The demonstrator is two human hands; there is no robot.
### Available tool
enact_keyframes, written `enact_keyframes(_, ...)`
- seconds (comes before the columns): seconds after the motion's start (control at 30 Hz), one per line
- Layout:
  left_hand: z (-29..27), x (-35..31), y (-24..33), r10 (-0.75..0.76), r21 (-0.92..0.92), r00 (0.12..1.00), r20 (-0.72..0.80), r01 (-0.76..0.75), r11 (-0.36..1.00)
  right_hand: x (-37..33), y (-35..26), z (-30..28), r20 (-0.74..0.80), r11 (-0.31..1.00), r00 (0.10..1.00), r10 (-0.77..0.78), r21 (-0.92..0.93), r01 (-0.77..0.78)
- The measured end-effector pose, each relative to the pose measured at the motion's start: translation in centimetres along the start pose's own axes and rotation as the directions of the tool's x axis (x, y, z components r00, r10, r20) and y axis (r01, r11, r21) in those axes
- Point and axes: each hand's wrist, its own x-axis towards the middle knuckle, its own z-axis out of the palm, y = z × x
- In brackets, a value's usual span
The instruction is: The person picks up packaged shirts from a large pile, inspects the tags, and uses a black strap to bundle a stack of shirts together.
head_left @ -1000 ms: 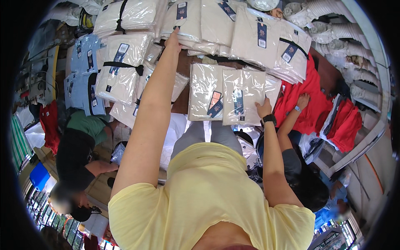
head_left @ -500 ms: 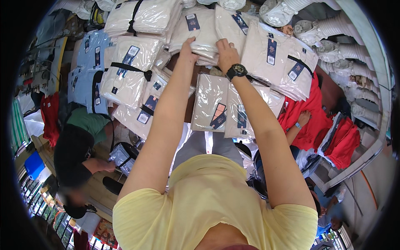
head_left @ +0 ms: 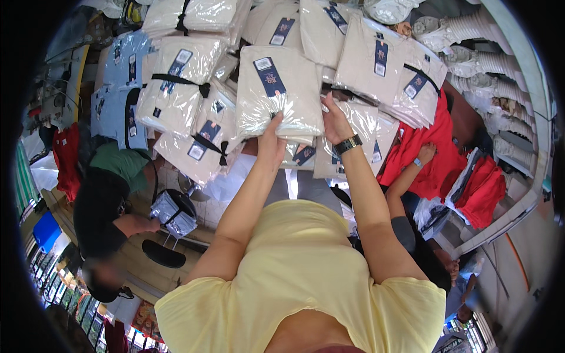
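A folded beige garment in a clear plastic bag [head_left: 279, 88], with a dark blue tag, lies tilted across the middle of the piles. My left hand [head_left: 272, 141] grips its near edge, thumb on top and the other fingers hidden beneath. At the bag's right edge my right hand [head_left: 338, 125], with a black watch on the wrist, holds the side; some of its fingers are out of sight. Under and beyond it lie more bagged beige garments [head_left: 356, 126], partly covered by the one I hold.
Bundles of bagged beige garments tied with black bands [head_left: 176, 88] stand to the left, beside light blue ones [head_left: 126, 65]. Red cloth [head_left: 426, 159] lies at the right, where another person's hand [head_left: 426, 153] rests. A person in dark clothes [head_left: 103, 200] bends at the left, holding a bagged bundle [head_left: 175, 212].
Both my hands have drawn back toward me, bringing one bagged garment from the far pile over the nearer bags. The person at the left has the bundle a little higher.
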Motion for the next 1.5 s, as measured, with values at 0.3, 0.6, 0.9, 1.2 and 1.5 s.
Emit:
enact_keyframes(0.3, -12.6, -7.1, 3.5, -0.535, 0.836, 0.834, 0.130, 0.197, 0.511, -4.6, 6.8, -7.8, 0.094, 0.995, 0.995, -0.017, 0.098, 0.008)
enact_keyframes(0.6, -3.9, -6.0, 3.1, -0.519, 0.410, 0.808, 0.281, 0.388, 0.826, -10.2, 7.3, -9.3, 0.166, 0.991, 0.986, 0.019, 0.128, -0.040)
enact_keyframes(0.9, -4.3, -6.6, 7.6, -0.429, 0.466, 0.801, 0.418, 0.217, 0.858, -13.9, 7.7, -13.0, 0.009, 0.971, 0.988, -0.153, 0.187, 0.149)
enact_keyframes(1.2, -6.7, -4.7, 9.5, -0.457, 0.340, 0.721, 0.520, 0.316, 0.886, -18.3, 6.6, -16.2, -0.058, 0.937, 0.972, -0.226, 0.261, 0.234)
enact_keyframes(1.5, -6.7, -5.2, 9.5, -0.432, 0.259, 0.699, 0.570, 0.345, 0.902, -19.4, 5.5, -15.1, -0.012, 0.916, 0.935, -0.355, 0.198, 0.350)
